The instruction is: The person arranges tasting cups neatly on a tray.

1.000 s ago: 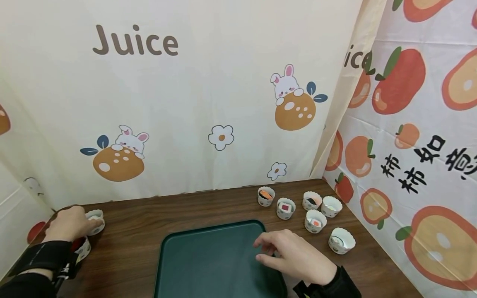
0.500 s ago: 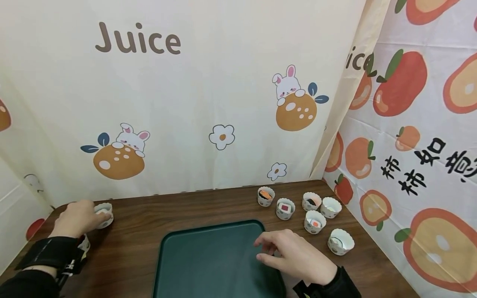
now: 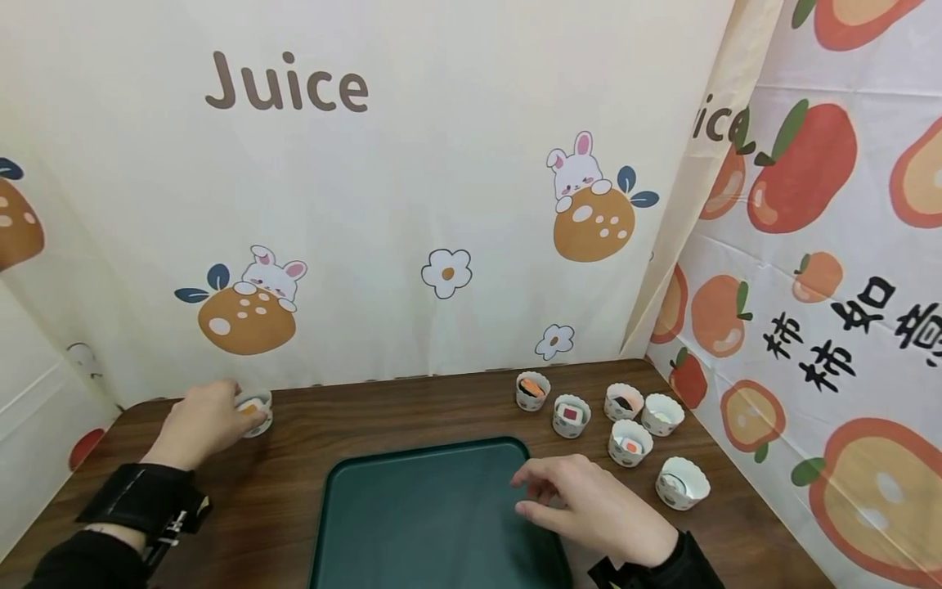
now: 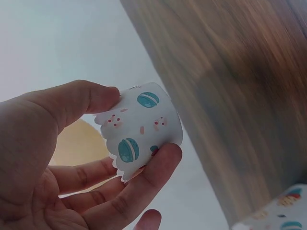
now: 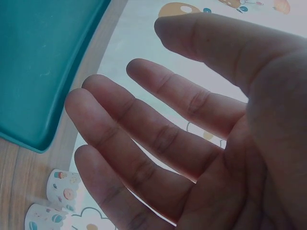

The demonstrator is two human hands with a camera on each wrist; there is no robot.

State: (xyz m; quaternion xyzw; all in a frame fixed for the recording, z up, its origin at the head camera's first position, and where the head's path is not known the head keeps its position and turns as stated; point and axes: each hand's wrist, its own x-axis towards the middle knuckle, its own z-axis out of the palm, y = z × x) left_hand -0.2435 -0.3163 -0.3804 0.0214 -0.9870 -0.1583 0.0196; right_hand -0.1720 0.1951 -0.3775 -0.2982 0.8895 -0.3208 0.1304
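Note:
My left hand (image 3: 209, 421) grips a white paper baking cup (image 3: 255, 411) at the far left of the table. A small yellow-orange and white piece shows inside that cup in the head view. In the left wrist view, thumb and fingers pinch the cup (image 4: 144, 127), whose scalloped rim faces the palm and whose wall is printed with teal macarons. Over the right edge of a dark green tray (image 3: 427, 523) hovers my right hand (image 3: 589, 503). Its fingers are loosely bent and hold nothing, as the right wrist view of the hand (image 5: 192, 143) confirms.
Right of the tray stand several similar cups, among them one with an orange-and-black piece (image 3: 531, 391), one with a red-centred piece (image 3: 571, 415) and a front one (image 3: 682, 483). Another cup (image 4: 283, 215) peeks into the left wrist view. A printed curtain (image 3: 441, 188) borders the table.
My left hand has moved right along the back of the table with the baking cup in its grip. The right hand has stayed nearly still. The head view has shifted slightly.

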